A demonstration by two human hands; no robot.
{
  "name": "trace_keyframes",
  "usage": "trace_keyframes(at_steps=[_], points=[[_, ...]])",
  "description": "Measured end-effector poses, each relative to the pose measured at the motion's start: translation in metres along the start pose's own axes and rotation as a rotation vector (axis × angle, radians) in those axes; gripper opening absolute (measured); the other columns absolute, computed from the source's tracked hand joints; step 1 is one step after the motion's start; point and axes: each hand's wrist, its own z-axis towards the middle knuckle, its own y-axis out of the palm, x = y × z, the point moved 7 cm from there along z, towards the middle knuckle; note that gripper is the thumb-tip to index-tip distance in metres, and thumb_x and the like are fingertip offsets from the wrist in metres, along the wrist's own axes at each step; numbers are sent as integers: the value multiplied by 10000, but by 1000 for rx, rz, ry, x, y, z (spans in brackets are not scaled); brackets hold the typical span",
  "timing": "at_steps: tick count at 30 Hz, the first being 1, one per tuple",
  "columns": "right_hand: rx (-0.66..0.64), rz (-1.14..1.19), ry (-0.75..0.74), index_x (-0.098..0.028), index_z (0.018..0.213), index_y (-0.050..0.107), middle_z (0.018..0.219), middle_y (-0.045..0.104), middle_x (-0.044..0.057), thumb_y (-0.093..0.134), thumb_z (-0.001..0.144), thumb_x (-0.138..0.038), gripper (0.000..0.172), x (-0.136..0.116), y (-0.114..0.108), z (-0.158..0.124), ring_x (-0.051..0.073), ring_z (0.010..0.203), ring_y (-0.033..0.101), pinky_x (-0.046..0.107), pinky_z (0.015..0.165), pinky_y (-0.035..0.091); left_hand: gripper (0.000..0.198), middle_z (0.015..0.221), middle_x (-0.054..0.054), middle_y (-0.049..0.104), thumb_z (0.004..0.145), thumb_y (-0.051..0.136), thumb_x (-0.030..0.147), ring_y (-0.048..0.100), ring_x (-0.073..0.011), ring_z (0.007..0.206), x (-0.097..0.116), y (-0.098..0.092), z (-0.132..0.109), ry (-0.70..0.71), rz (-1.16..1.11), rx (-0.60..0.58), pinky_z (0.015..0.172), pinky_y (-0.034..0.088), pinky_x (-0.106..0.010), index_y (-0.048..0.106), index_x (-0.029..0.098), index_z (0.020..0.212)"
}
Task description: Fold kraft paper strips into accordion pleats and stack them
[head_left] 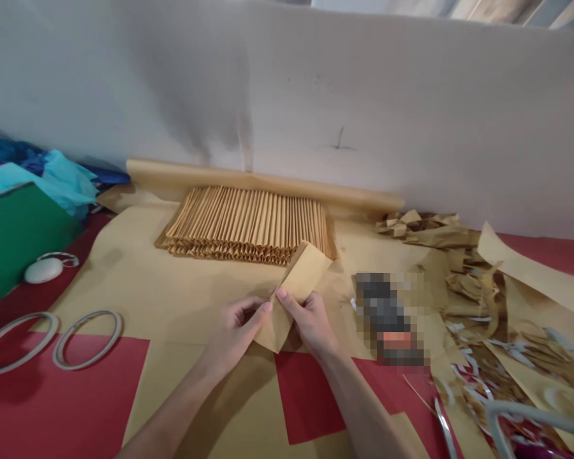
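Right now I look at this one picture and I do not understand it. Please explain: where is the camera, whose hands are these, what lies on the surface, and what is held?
There is no machine here. The camera sits on a person's head and looks down at their own two bare hands. The left hand and the right hand both pinch one folded piece of brown paper. Behind it lie a pleated paper stack and a paper roll. Two rings lie left, paper scraps right, on the red surface.
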Motion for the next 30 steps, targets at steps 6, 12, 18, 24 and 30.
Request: trace_keyframes(at_steps=[6, 12, 18, 24, 30], points=[[38, 86, -6, -147, 936, 772, 883, 777, 71, 803, 789, -452, 340, 1, 0, 2, 215, 753, 717, 302, 696, 575, 370, 874, -54, 726, 891, 658, 503, 659, -208, 840, 0, -5, -1, -38, 16, 22, 729, 527, -270, 754, 157, 978], [35, 52, -35, -154, 897, 781, 859, 774, 63, 797, 794, -443, 307, -3, 0, 2, 217, 739, 711, 312, 694, 570, 349, 983, -53, 749, 931, 616, 465, 690, -208, 879, 4, -11, -3, 75, 206, 95, 755, 552, -275, 734, 190, 1110], [0, -104, -43, -138, 865, 776, 803, 759, 65, 792, 783, -464, 337, -2, 2, 1, 236, 762, 708, 324, 693, 574, 250, 922, -27, 742, 955, 584, 380, 664, -165, 788, 16, -12, -7, 247, 390, 168, 702, 521, -239, 746, 190, 968], [223, -310, -277, -139, 1152, 663, 1048, 719, 125, 706, 859, -462, 438, -25, -8, -2, 252, 916, 682, 358, 752, 572, 241, 898, -23, 723, 979, 531, 347, 653, -166, 789, 17, -24, -5, 226, 503, 176, 705, 507, -254, 712, 188, 967], [212, -1276, -887, -227, 1343, 546, 1295, 615, 135, 564, 972, -194, 373, -71, 24, -35, 279, 1229, 533, 472, 1034, 389, 194, 891, -66, 703, 954, 529, 181, 607, -228, 879, 28, -23, -1, 436, 862, 69, 802, 498, -362, 722, 175, 964]])
